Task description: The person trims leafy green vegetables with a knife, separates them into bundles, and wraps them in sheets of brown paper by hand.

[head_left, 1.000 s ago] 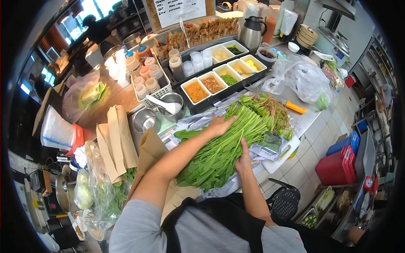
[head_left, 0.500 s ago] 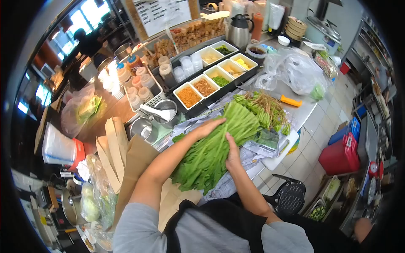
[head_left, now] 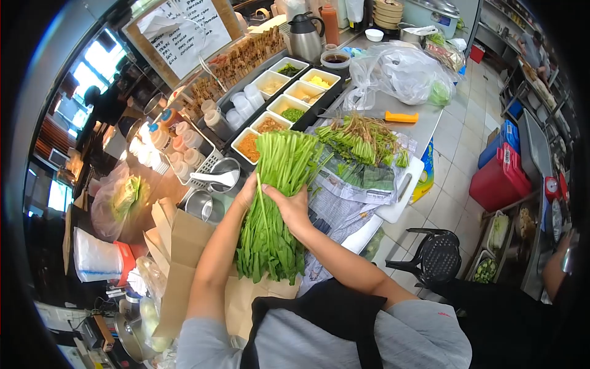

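A thick bunch of leafy greens [head_left: 276,163] is held up in front of me, cut stems toward the far side and leaves hanging toward my body. My left hand [head_left: 248,190] grips its left side, with most fingers hidden behind the stems. From the right, my right hand [head_left: 291,206] wraps round the bunch, thumb across the front. Newspaper [head_left: 335,200] lies to the right, over a white cutting board [head_left: 399,200]. On its far part sits a pile of trimmed root ends [head_left: 362,140]. Behind that pile lies a knife with a yellow handle [head_left: 401,117].
White tubs of toppings [head_left: 247,146] stand in a black tray ahead. Metal cups [head_left: 200,204] and a basket of squeeze bottles [head_left: 187,157] are left of the greens. Brown paper bags [head_left: 184,252] stand near my left arm. A black stool [head_left: 437,258] is at right.
The greens have come up off the newspaper and moved left, with the leaves now hanging toward me. Both hands have closed round the bunch. My view has shifted too.
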`<state>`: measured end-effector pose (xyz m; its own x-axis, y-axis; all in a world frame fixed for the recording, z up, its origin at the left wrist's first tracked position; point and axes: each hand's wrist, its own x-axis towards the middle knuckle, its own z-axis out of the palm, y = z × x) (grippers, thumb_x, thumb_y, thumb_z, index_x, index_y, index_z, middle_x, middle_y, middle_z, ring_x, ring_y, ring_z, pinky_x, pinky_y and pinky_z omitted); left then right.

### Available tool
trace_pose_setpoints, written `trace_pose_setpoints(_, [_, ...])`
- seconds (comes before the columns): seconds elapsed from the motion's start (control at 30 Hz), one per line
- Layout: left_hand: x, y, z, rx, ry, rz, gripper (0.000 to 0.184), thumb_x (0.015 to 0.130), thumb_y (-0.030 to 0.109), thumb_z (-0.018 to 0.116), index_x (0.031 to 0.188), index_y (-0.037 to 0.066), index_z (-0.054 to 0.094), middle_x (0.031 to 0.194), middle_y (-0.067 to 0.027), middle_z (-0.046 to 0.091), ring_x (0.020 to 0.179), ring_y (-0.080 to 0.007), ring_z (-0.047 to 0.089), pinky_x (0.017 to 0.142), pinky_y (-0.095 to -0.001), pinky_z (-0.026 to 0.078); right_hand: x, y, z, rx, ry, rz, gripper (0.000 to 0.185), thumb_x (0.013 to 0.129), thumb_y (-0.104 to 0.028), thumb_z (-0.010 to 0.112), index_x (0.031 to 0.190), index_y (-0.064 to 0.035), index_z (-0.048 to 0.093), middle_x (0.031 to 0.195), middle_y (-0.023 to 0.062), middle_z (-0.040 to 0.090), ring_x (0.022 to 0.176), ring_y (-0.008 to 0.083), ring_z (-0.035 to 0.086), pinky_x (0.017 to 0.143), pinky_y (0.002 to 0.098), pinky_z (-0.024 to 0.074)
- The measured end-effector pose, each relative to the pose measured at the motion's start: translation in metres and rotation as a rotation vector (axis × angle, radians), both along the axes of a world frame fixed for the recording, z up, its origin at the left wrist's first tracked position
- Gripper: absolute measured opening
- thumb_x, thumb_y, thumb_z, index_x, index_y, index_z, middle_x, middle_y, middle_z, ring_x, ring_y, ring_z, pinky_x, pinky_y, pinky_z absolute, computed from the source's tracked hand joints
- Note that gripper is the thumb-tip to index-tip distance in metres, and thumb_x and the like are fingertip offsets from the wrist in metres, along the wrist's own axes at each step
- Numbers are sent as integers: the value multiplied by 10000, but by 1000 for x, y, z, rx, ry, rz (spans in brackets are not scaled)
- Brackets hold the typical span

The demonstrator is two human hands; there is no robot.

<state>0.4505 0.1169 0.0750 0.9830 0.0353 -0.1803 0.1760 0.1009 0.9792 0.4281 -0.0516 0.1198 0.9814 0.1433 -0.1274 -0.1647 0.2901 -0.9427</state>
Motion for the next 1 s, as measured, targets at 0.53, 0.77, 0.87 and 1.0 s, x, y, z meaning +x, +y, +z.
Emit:
trace_pose_setpoints(0.53, [34, -64, 13, -135, 322, -299, 686, 913, 565, 371, 1428, 120, 281, 1392, -103, 397, 1221, -229, 432, 1012, -349, 357, 35, -37, -68, 258, 186, -39, 579, 757, -264, 701, 1210, 22, 481, 1119, 109, 568, 980, 205, 558, 838, 302, 449])
trace_pose_setpoints(0.77, [7, -28, 23, -189, 152, -65, 691, 899, 590, 393, 1368, 82, 380, 1337, -100, 461, 1177, -242, 472, 992, -363, 376, 14, -14, -11, -46, -56, -46, 600, 683, -267, 769, 1117, 37, 486, 1075, 149, 584, 968, 230, 574, 836, 315, 452])
trace_pose_setpoints(0.87, [-4, -15, 28, -160, 46, 44, 761, 871, 649, 362, 1364, 68, 379, 1321, -102, 475, 1163, -246, 483, 983, -370, 389, 11, -3, 1, -120, -95, -102, 637, 664, -273, 779, 1120, 53, 477, 1076, 161, 579, 968, 243, 573, 849, 331, 447])
trace_pose_setpoints(1.0, [-28, -2, 37, -272, -13, -67, 858, 815, 710, 367, 1355, 44, 377, 1315, -130, 475, 1152, -249, 500, 959, -380, 422, 4, -5, 33, -201, -91, -7, 702, 634, -323, 791, 1128, 64, 477, 1081, 174, 570, 982, 266, 571, 868, 348, 437])
